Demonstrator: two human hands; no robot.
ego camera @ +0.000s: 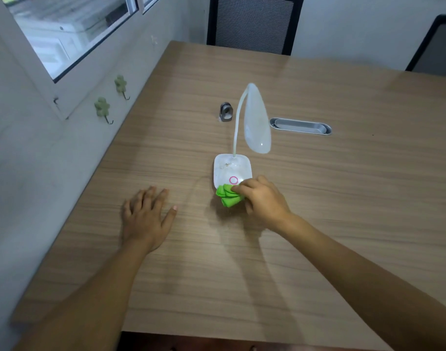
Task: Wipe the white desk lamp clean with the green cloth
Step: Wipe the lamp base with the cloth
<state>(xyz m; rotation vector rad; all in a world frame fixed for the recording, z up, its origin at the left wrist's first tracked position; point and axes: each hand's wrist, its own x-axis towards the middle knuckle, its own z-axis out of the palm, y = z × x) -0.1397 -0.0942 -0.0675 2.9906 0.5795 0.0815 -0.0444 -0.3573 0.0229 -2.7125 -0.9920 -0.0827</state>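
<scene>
The white desk lamp [232,171] stands near the middle of the wooden table [343,224], its rounded square base flat on the surface. The base top carries brownish specks and smears toward its far half, and a pink ring [233,180] is marked near its near edge. A thin white neck rises from the far edge of the base, curves over at the top, and carries a long, pale, teardrop-shaped head [256,120] that hangs down to the right of the neck, its tip above the far right corner of the base. The green cloth [227,196] is bunched into folds at the near edge of the base, partly on the base and partly over the table just in front of it. My right hand [261,198] is closed on the cloth from the right, fingers curled over the bundle, with the fingertips touching the near right corner of the base. My left hand [147,214] lies flat on the table, palm down, fingers spread and holding nothing, well to the left of the lamp and apart from it. Beyond the lamp, a small grey metal object [226,111] sits on the table to the left of the neck, and an oval grey cable slot [301,126] is set into the table to the right of the head. Two green flower-shaped hooks [102,107] are fixed on the left wall under a window [72,29]. A black chair back [253,21] stands at the far edge of the table.
</scene>
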